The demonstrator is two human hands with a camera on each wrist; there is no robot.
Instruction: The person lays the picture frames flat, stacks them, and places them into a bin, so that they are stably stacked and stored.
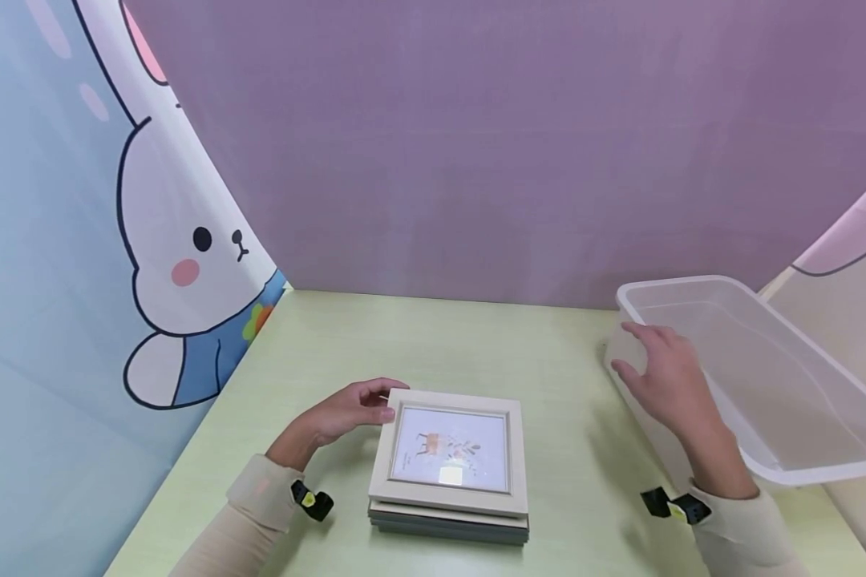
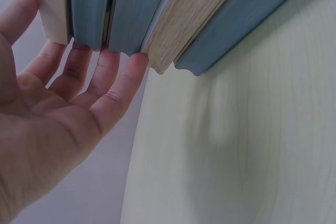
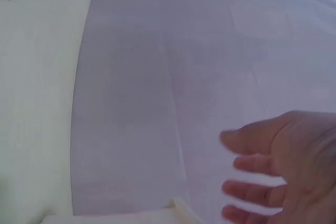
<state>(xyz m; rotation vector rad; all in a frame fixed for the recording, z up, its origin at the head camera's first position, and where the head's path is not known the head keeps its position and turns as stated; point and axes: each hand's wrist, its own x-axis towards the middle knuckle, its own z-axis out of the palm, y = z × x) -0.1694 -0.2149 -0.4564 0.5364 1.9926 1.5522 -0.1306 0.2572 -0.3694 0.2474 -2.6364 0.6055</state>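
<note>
A stack of picture frames [image 1: 449,453] lies on the table, a cream frame with a small drawing under its pane on top. Blue-grey frames [image 2: 142,11] and a wood-grain frame [image 2: 189,14] show below it in the left wrist view. My left hand [image 1: 352,413] is at the stack's far left corner. Its fingertips [image 2: 134,62] touch the sides of the frames, and the thumb lies along the top frame's edge. My right hand [image 1: 667,377] hovers by the left rim of a translucent plastic bin [image 1: 801,349], fingers loosely spread and holding nothing.
The bin stands at the right of the pale green table [image 1: 433,336]. A purple cloth backdrop [image 1: 447,152] rises behind the table. On the left hangs a blue cloth with a printed rabbit [image 1: 180,208].
</note>
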